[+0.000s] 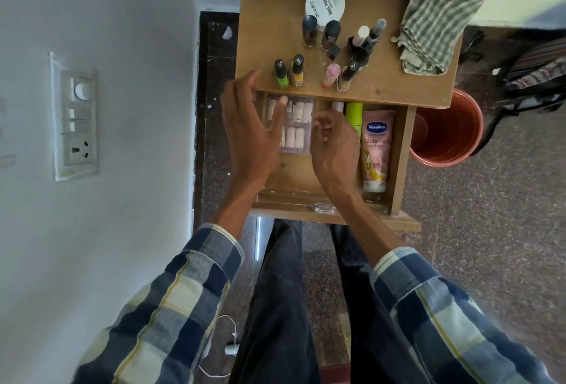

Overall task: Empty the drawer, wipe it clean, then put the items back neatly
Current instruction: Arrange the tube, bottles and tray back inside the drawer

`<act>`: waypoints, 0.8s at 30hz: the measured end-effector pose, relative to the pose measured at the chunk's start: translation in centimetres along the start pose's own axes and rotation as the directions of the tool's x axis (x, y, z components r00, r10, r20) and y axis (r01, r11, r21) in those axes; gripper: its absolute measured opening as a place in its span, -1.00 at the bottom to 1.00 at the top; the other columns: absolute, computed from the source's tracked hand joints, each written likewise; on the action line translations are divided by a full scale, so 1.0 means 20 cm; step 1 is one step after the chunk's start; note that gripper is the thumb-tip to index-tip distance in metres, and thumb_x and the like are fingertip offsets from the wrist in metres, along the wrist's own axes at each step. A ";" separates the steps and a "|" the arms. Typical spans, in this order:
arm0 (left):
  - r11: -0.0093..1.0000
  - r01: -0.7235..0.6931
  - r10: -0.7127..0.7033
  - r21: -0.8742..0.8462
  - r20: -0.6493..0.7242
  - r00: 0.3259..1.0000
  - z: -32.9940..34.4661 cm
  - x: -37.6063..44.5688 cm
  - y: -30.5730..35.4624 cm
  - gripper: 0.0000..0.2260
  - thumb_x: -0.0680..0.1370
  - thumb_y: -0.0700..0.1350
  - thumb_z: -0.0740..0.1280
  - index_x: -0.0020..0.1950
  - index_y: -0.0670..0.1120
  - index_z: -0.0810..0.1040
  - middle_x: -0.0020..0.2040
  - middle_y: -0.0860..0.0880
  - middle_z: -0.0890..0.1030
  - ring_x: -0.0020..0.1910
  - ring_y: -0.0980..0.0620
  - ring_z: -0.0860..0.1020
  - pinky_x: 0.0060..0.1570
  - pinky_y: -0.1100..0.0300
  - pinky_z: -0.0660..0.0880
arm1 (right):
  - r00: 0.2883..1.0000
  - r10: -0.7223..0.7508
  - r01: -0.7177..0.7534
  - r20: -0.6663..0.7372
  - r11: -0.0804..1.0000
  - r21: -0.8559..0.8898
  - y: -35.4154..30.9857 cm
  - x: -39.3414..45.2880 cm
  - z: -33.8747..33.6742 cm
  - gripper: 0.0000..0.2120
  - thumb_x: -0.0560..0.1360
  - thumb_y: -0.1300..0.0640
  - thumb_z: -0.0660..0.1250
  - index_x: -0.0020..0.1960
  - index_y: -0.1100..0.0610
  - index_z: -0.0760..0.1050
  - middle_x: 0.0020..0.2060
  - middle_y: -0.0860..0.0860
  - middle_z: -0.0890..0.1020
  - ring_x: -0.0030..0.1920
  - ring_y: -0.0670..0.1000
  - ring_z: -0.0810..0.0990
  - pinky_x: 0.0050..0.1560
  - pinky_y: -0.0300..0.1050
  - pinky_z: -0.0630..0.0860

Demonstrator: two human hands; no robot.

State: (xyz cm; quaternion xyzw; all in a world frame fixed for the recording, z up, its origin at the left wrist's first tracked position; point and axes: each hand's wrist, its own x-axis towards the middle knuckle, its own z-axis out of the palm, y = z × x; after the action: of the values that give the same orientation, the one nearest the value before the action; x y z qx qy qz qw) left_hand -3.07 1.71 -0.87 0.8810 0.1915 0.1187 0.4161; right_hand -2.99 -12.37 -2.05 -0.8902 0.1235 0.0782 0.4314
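The wooden drawer [401, 150] stands pulled out below the table top [269, 31]. Inside lie a clear box of pale press-on nails [298, 126], a lime-green bottle [354, 114] and a pink Vaseline tube [376, 150]. My left hand [251, 126] hovers over the box's left side with fingers spread and relaxed, the thumb lying across the box. My right hand [332, 141] sits just right of the box, fingers loosely curled near its edge; whether it grips the box is unclear. Several nail polish bottles [295, 71] and a white round tub [325, 3] stand on the table top.
A checked cloth [438, 25] lies crumpled at the table's right rear. A terracotta bucket [447, 132] stands on the floor right of the drawer, with bags [533, 77] beyond. A wall with a switch panel [76, 120] rises on the left.
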 end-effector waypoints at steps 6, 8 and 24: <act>0.998 -0.057 0.057 -0.016 0.015 0.998 0.05 0.09 0.05 -0.59 0.69 0.08 0.43 0.47 -0.09 0.55 0.39 -0.08 0.54 0.36 -0.07 0.54 0.29 -0.17 0.62 | 0.979 -0.195 0.196 -0.056 0.981 -0.001 -0.25 0.06 -0.05 -0.69 0.72 0.04 0.23 0.42 0.11 0.48 -0.13 -0.11 0.68 -0.24 -0.07 0.64 -0.17 0.04 0.63; 0.997 -0.074 0.074 -0.016 0.019 0.997 0.06 0.11 0.06 -0.62 0.71 0.07 0.39 0.45 -0.09 0.57 0.38 -0.09 0.55 0.35 -0.06 0.57 0.28 -0.17 0.63 | 0.974 -0.223 0.222 -0.040 0.975 -0.029 -0.30 0.07 -0.04 -0.66 0.73 0.07 0.23 0.49 0.06 0.41 -0.14 -0.06 0.68 -0.22 -0.02 0.67 -0.17 0.08 0.64; 0.991 -0.133 0.133 -0.005 0.119 0.984 -0.07 -0.11 0.00 -0.83 0.74 -0.16 0.36 0.28 -0.22 0.59 0.20 -0.11 0.62 0.16 -0.03 0.61 0.15 0.03 0.61 | 0.952 -0.303 0.306 0.050 0.950 -0.061 -0.19 -0.12 -0.04 -0.83 0.70 0.06 0.28 0.24 0.11 0.51 0.04 -0.03 0.66 -0.16 -0.13 0.59 -0.19 -0.12 0.55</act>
State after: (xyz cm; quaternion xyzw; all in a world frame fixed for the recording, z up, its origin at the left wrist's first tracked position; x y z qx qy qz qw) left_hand -5.53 1.83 -0.06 0.8980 0.1075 0.0933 0.4164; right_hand -4.10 -10.31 1.92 -0.9111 -0.0268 0.0325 0.4100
